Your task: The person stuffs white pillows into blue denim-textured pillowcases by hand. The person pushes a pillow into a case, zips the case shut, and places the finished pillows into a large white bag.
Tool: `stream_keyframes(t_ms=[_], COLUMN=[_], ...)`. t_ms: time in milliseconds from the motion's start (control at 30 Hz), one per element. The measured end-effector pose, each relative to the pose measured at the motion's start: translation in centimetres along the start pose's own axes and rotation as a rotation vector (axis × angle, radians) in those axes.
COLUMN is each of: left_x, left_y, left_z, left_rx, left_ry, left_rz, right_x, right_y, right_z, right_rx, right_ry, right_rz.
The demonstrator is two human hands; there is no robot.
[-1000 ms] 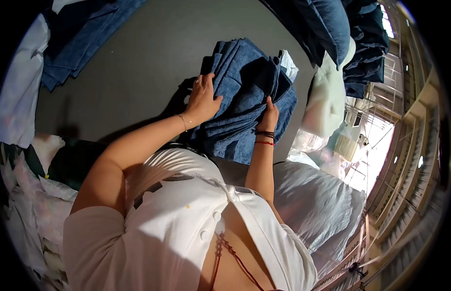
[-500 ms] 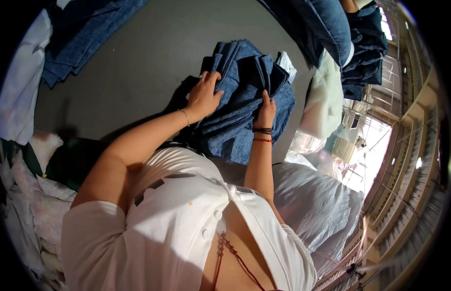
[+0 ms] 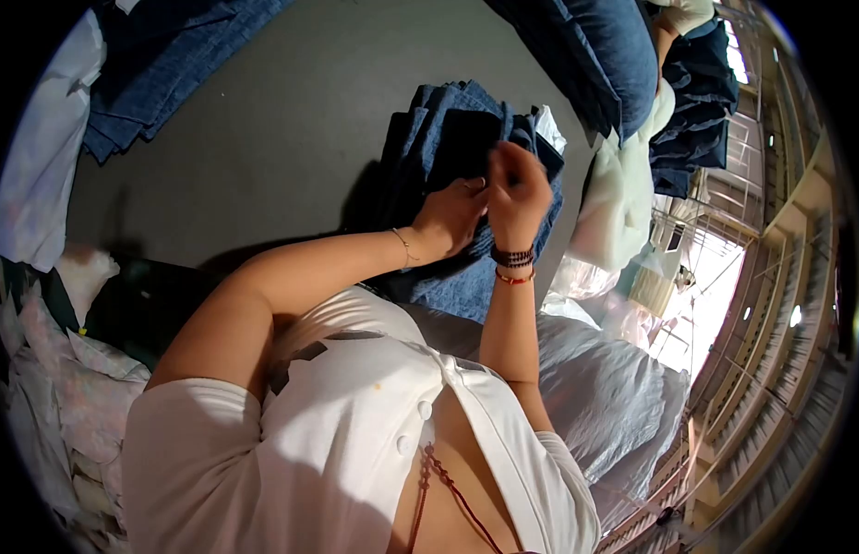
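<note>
A stack of blue fabric pieces (image 3: 406, 148) lies on the grey table in front of me, its upper surface dark and shaded. My left hand (image 3: 450, 218), with a ring and a thin bracelet, is over the stack with its fingers curled inward. Close beside it, my right hand (image 3: 522, 189) is raised above the fabric, fingers bent and slightly smeared by motion. The fingertips of both hands nearly meet. Whatever lies between them is too small or too hidden to make out. A white scrap (image 3: 550, 131) sticks out at the stack's right edge.
More blue fabric (image 3: 171, 78) lies at the table's (image 3: 291, 120) far left. A stuffed blue cushion (image 3: 595, 60) and white padding (image 3: 623, 189) are at the right. Another person's arm (image 3: 667, 37) shows at upper right. A silvery plastic bag (image 3: 609, 397) is beside me.
Both hands have let go of the bunched fabric and come together above it. My left hand moved right and nearer; the fabric's dark surface now shows. The other person's arm has come further into view.
</note>
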State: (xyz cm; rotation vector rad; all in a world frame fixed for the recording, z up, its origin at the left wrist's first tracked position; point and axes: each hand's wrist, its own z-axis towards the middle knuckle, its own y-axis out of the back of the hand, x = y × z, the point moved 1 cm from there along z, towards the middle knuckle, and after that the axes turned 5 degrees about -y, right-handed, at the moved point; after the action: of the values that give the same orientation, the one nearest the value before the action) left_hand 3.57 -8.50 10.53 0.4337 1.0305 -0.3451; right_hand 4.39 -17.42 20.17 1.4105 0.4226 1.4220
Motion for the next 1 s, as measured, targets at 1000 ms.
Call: stream_keyframes(t_ms=[1000], left_x=[7.9], left_y=[3.2], left_z=[-0.6], left_rx=[0.064], left_ry=[0.391], left_rz=[0.17], right_x=[-14.8], right_y=[-8.7], right_z=[1.4], right_rx=[0.071], right_ry=[-0.666], right_rz=[0.055])
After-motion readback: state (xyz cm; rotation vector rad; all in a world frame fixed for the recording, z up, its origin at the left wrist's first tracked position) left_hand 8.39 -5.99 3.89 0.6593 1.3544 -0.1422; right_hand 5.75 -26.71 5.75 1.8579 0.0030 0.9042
